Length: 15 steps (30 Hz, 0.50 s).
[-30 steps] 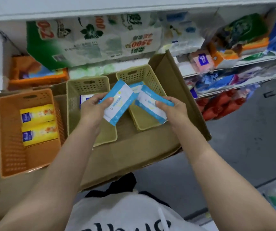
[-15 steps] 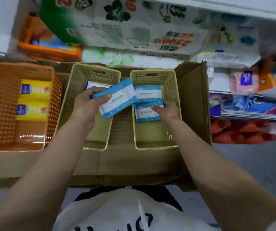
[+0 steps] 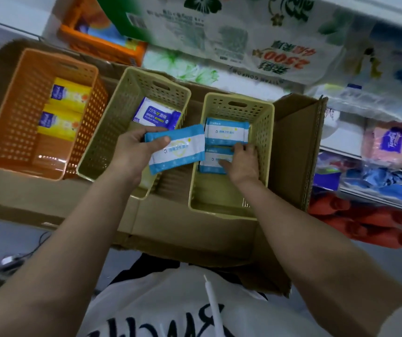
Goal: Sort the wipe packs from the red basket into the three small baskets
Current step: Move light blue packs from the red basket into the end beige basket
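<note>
Left hand [image 3: 132, 152]: pinches a blue-and-white wipe pack [image 3: 176, 148], thumb on top, held above the gap between the two beige baskets.
Right hand [image 3: 242, 164]: fingers curled on the near blue pack [image 3: 213, 159] inside the right beige basket [image 3: 265, 142]; grip partly hidden, pack half covered.
Far blue pack [image 3: 227, 131]: flat in the same basket, just beyond.
Middle beige basket [image 3: 112, 132]: one alcohol-wipe pack [image 3: 157, 114], near edge hidden by the held pack.
Orange basket [image 3: 12, 113]: two yellow packs [image 3: 67, 109].
Hidden: red basket out of view.
Change: right hand's pack now lowered into the basket.
</note>
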Each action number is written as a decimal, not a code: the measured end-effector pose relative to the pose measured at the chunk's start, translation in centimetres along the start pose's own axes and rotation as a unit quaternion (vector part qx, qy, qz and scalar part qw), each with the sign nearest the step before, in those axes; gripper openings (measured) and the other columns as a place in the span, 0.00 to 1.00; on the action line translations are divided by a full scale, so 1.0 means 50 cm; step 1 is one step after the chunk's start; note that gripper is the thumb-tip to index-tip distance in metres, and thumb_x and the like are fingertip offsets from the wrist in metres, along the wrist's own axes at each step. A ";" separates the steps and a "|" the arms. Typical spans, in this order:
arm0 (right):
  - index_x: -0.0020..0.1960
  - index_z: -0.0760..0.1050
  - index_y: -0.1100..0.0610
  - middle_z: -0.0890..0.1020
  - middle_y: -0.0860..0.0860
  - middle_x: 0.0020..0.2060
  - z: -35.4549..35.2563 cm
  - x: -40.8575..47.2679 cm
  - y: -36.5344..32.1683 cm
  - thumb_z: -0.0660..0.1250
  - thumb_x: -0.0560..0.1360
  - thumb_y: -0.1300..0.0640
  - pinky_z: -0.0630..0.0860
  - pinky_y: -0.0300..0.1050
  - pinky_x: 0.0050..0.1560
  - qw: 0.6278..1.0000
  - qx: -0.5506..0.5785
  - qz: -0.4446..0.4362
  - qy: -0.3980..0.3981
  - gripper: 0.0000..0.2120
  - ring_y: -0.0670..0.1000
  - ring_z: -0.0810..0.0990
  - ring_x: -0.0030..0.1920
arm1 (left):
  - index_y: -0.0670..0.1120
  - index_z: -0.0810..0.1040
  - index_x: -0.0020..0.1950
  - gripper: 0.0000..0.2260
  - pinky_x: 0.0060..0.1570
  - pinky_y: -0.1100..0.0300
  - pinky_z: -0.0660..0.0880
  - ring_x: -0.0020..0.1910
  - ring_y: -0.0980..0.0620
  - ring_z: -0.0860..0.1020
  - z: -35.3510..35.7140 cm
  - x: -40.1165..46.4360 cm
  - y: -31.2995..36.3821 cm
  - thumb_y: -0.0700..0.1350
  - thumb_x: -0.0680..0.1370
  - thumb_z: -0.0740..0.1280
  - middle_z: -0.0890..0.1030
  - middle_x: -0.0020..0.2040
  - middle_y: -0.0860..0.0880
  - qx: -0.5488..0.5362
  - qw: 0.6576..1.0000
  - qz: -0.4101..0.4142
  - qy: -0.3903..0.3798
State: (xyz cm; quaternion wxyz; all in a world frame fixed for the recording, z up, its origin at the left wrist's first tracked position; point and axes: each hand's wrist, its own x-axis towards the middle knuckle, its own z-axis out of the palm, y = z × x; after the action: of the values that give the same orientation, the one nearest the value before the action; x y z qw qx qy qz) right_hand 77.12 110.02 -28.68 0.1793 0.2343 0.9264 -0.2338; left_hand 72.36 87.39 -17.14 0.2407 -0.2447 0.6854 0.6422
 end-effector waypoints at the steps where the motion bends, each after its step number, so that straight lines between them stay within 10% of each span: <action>1: 0.67 0.71 0.57 0.70 0.56 0.66 -0.016 -0.002 -0.008 0.70 0.77 0.50 0.67 0.50 0.69 0.999 0.045 -0.005 0.019 0.23 0.57 0.68 0.67 | 0.39 0.80 0.59 0.14 0.40 0.59 0.82 0.45 0.48 0.85 0.007 -0.001 0.000 0.37 0.74 0.73 0.84 0.51 0.42 0.009 1.000 -0.008 -0.010; 5: 0.55 0.78 0.47 0.81 0.43 0.52 -0.126 -0.025 -0.052 0.66 0.78 0.43 0.76 0.41 0.53 0.942 0.336 0.003 0.010 0.11 0.47 0.79 0.58 | 0.42 0.81 0.58 0.13 0.44 0.57 0.82 0.46 0.49 0.84 0.050 -0.003 0.002 0.38 0.74 0.74 0.84 0.53 0.42 0.088 0.991 -0.034 -0.092; 9: 0.51 0.82 0.47 0.83 0.44 0.49 -0.195 -0.048 -0.044 0.75 0.71 0.44 0.79 0.39 0.51 0.933 0.269 -0.089 -0.221 0.11 0.45 0.82 0.51 | 0.44 0.79 0.55 0.12 0.43 0.60 0.81 0.45 0.50 0.83 0.116 -0.001 -0.006 0.38 0.73 0.75 0.83 0.52 0.42 0.123 0.985 0.011 -0.122; 15: 0.60 0.80 0.55 0.81 0.51 0.57 -0.192 -0.029 0.035 0.76 0.72 0.50 0.78 0.47 0.55 0.989 0.145 0.003 -0.041 0.19 0.50 0.80 0.54 | 0.45 0.70 0.71 0.22 0.60 0.57 0.74 0.61 0.52 0.75 0.151 0.010 -0.049 0.48 0.78 0.70 0.77 0.63 0.49 0.226 0.970 0.078 -0.043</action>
State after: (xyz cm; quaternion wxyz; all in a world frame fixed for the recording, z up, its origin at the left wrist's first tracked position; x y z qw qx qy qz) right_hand 77.07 115.83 -20.69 0.1821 0.2512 0.8738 -0.3744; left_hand 73.67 94.76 -19.79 0.2684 -0.1017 0.8184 0.4978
